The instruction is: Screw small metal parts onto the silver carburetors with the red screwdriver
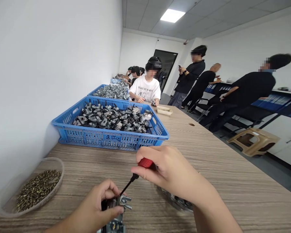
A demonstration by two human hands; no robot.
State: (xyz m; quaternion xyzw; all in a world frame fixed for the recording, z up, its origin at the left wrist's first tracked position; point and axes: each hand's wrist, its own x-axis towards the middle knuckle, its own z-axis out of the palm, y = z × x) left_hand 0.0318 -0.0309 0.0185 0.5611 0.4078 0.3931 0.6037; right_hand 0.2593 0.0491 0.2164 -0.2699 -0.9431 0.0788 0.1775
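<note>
Metal part (116,224): btm ctr of view, in front of the person, near side of the blue crate; prongs stick out to R. Resting on table or lifted, can't tell.
L hand (99,200): mostly closed, curled round metal part, thumb on near side, fingertips by the driver tip. Looks a firm hold; pref. shift fingertips a bit off tip, a slip could jab them.
R hand (167,161): closed round red handle, thumb + index toward shaft end, wrist high. OK for turning, imo.
Screwdriver (135,177): slanted, tip down-L, meets top of metal part. Seated in a screw head or only touching, can't tell, too small.
Angle: shaft should prob. line up w/ the screw axis; if off, tilt the part rather than force the driver, else cam-out.
Pressure: steady push along shaft, short even turns; ease off at snug, likely strips if overdone.
Screw tub (62,171): clear, L side, brassy screws (38,191) inside, easy L-hand reach.
Blue crate (111,137): ahead, lots of dark/silver fittings (111,121) in it.
Container (184,207): under R forearm, part hidden; watch elbow, could knock it.
</note>
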